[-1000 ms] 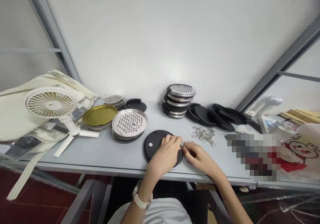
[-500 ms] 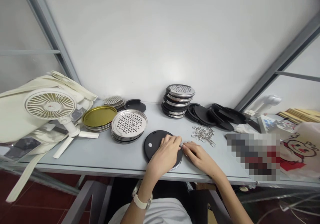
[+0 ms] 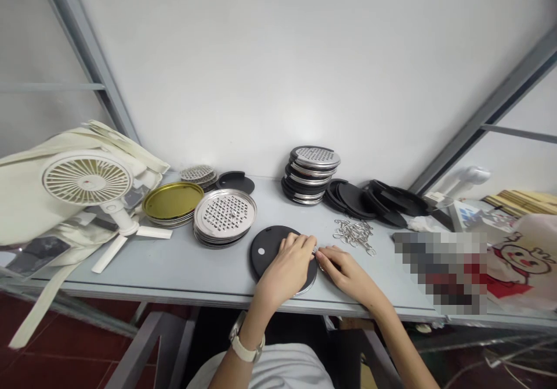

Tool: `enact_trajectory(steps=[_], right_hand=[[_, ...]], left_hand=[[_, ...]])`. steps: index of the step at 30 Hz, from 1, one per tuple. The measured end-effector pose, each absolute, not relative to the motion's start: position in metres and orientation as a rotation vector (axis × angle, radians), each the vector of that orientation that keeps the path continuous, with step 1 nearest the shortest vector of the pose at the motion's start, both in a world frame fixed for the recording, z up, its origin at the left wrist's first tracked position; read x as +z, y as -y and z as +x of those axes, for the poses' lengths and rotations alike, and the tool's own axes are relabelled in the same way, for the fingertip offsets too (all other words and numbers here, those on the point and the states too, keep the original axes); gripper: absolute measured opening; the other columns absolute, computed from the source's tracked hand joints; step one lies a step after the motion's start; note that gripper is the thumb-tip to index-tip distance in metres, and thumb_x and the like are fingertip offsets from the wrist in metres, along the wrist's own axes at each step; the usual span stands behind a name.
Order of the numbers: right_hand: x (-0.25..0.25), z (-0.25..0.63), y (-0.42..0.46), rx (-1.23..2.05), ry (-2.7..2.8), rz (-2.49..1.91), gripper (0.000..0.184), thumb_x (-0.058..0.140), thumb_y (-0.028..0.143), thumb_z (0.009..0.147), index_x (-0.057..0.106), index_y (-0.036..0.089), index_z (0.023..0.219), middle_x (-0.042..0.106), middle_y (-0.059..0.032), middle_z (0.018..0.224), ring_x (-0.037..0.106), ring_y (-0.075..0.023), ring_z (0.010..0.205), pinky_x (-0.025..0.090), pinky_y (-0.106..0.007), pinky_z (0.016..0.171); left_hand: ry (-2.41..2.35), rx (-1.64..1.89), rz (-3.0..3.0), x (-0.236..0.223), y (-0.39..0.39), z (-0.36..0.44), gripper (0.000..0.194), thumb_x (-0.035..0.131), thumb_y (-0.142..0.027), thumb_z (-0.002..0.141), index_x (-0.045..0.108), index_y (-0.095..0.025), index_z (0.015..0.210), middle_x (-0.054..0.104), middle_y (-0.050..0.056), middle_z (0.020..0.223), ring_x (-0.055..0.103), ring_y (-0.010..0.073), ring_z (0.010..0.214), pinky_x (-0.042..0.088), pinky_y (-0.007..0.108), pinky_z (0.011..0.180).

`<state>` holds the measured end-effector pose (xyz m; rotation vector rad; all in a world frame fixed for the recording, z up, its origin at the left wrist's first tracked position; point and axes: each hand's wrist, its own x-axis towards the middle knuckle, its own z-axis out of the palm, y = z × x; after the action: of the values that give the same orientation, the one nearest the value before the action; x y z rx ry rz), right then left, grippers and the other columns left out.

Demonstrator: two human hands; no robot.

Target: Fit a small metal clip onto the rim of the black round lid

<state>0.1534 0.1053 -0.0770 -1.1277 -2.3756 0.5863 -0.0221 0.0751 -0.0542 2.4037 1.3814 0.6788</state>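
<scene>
With the left hand (image 3: 289,261) pressed flat on the black disc (image 3: 267,250) near the bench (image 3: 174,267) edge and the right hand (image 3: 343,270) pinching a small metal ring (image 3: 316,251) at its rim, a slip could drop the ring.

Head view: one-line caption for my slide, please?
Left hand presses a black disc on the table while right hand fits a small metal clip at its edge.

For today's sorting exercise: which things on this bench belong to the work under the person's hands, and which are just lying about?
In hand:
left hand on the black disc
right hand at the disc's edge
pile of wire clips

Lying about:
white fan
cloth bag
gold lid
</scene>
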Motion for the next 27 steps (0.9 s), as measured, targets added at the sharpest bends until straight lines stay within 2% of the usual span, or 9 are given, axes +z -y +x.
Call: enact_trajectory(steps=[27], right_hand=[[-0.0763, 0.1527, -0.1053, 0.570, 2.375, -1.131, 0.036, 0.032, 0.032, 0.097, 0.045, 0.020, 0.065, 0.048, 0.0009, 0.060, 0.047, -0.0165, 0.063, 0.039, -0.030, 0.065]], left_hand=[[-1.361, 0.659, 2.356, -0.0505, -0.0738, -0.0229, 0.016, 0.032, -0.011, 0.093, 0.045, -0.020, 0.099, 0.054, 0.004, 0.107, 0.044, 0.0195, 0.100, 0.037, 0.033, 0.086]])
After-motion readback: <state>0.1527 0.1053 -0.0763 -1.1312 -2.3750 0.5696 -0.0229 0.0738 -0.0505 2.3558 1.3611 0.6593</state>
